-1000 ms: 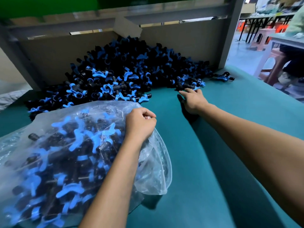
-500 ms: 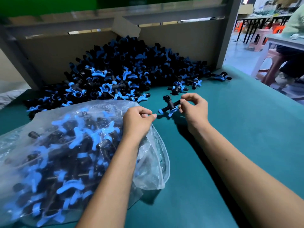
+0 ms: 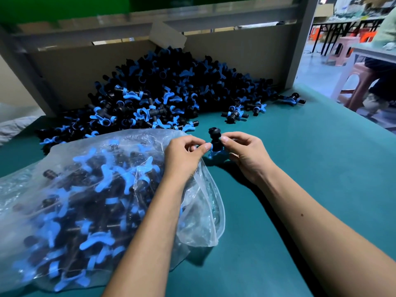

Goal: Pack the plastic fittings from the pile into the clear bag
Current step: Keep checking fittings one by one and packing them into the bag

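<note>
Fittings fill my clear bag (image 3: 70, 202) at left; my left hand (image 3: 182, 155) pinches its rim. Beside it, my right hand (image 3: 246, 151) pinches one black-and-blue fitting (image 3: 215, 142) above the green table (image 3: 300, 168); the pile (image 3: 162, 97) sits behind.

Even overhead light, soft shadows under both forearms, glare on the clear bag (image 3: 64, 179), wide-angle bending and blur at the edges

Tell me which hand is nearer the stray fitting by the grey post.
Right. The right hand lies below and left of that stray fitting; the left hand, gripping the clear bag, sits farther left.
</note>
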`<state>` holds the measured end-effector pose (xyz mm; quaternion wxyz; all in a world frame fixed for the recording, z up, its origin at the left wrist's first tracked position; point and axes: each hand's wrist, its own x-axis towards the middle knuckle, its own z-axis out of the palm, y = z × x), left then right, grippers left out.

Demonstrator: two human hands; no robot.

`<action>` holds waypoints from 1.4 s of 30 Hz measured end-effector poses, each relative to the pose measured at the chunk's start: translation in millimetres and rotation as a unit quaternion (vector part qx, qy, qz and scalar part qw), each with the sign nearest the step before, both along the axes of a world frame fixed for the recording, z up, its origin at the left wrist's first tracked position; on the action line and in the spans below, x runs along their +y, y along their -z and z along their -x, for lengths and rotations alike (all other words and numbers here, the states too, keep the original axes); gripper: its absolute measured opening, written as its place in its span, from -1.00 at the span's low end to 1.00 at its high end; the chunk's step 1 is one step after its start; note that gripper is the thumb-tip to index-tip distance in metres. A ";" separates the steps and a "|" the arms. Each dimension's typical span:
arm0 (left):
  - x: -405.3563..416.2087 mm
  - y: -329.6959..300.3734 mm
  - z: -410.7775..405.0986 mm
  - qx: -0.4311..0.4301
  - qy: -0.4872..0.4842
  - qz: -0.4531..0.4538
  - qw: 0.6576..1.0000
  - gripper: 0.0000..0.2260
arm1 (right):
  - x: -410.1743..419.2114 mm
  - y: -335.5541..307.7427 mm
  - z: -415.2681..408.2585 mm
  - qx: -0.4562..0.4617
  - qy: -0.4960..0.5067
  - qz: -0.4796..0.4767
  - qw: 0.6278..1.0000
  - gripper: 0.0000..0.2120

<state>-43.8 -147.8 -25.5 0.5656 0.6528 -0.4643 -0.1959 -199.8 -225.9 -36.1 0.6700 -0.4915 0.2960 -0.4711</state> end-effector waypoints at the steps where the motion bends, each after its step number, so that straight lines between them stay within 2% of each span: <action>1: -0.6 0.7 -0.5 0.000 -0.001 0.007 1.000 -0.95 | 1.0 0.1 0.0 0.022 -0.001 0.017 1.000 -0.99; 3: -1.1 1.0 -0.9 0.001 0.000 0.014 1.000 -0.95 | 2.1 -0.5 1.0 0.026 -0.009 0.025 0.999 -0.95; 7: -0.7 -0.2 0.1 0.010 0.020 0.016 1.000 -0.92 | 1.1 -0.8 2.7 -0.022 -0.029 -0.001 0.999 -0.93; 11: -0.8 0.0 -0.6 0.013 0.009 0.004 1.000 -0.90 | -0.9 -1.1 6.8 -0.047 -0.077 -0.014 0.996 -0.80; 13: -0.5 0.1 -0.9 0.024 -0.007 -0.013 1.000 -0.94 | -1.4 0.2 7.1 -0.038 -0.111 0.010 0.993 -0.79; 16: 0.7 -0.2 -0.1 0.021 -0.017 -0.038 0.999 -0.88 | 1.1 1.5 4.1 0.012 -0.098 0.066 0.993 -0.77; 20: 2.3 -3.1 0.9 0.024 -0.020 -0.041 0.999 -0.80 | 4.8 -0.3 0.4 0.018 -0.098 0.079 0.992 -0.82; 23: 3.3 -3.8 1.4 0.041 -0.001 -0.026 0.999 -0.66 | 5.5 -4.9 0.3 -0.005 -0.067 0.014 0.998 -0.97; 24: 4.2 -4.8 2.1 0.046 0.007 -0.022 0.999 -0.68 | 4.0 -5.3 1.4 -0.010 -0.055 -0.006 0.998 -0.95; 27: 5.2 -6.6 4.0 0.051 0.024 -0.007 0.998 -0.92 | 0.5 -6.1 4.1 -0.023 -0.056 -0.040 0.997 -0.89; 29: 5.9 -6.4 4.7 0.045 0.042 -0.005 0.998 -0.91 | -0.3 -5.5 3.9 -0.021 -0.064 -0.041 0.997 -0.81; 32: 7.1 -6.5 6.2 0.030 0.064 -0.008 0.997 -0.88 | -0.1 -5.3 1.6 -0.005 -0.066 -0.024 0.997 -0.57; 34: 6.8 -6.8 7.2 0.030 0.069 -0.007 0.997 -0.89 | 0.7 -5.7 0.1 0.005 -0.059 -0.015 0.998 -0.51; 39: 4.1 -8.9 5.8 0.062 0.011 0.001 0.998 -0.94 | 0.4 -5.3 0.9 -0.052 -0.007 -0.059 0.997 -0.74; 42: 3.8 -9.5 3.0 0.074 -0.018 0.007 0.997 -0.94 | -0.1 -4.6 2.0 -0.089 0.005 -0.072 0.993 -0.80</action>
